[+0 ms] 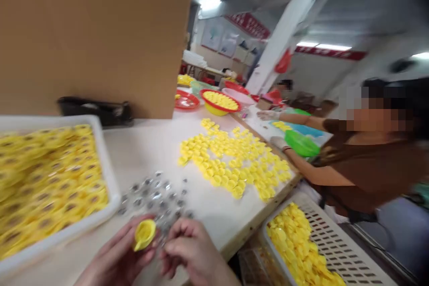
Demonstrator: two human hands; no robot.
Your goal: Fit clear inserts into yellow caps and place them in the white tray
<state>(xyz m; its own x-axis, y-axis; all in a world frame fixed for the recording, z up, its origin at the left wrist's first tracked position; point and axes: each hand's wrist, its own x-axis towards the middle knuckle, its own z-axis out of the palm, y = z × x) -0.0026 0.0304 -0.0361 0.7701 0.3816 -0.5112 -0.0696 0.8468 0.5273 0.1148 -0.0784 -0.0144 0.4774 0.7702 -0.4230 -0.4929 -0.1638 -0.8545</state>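
A small round yellow plastic cup with a short tab (145, 234) is held between the fingers of my left hand (117, 254), its hollow side up. Close to its right, my right hand (196, 250) has its fingers drawn together in a pinch; whatever lies between them is hidden. Just beyond both hands, several small shiny clear-and-grey round pieces (156, 195) are scattered on the white table (144, 145). Farther off to the right spreads a wide patch of the same yellow cups (217, 181).
At left, a white tray (109, 178) holds yellow pieces with dark centres. Behind it stand a black object (95, 112) and a brown board (94, 31). A crate (335, 241) of yellow pieces sits below the table's right edge. A gloved co-worker (368, 161) works beyond, near basins (219, 109).
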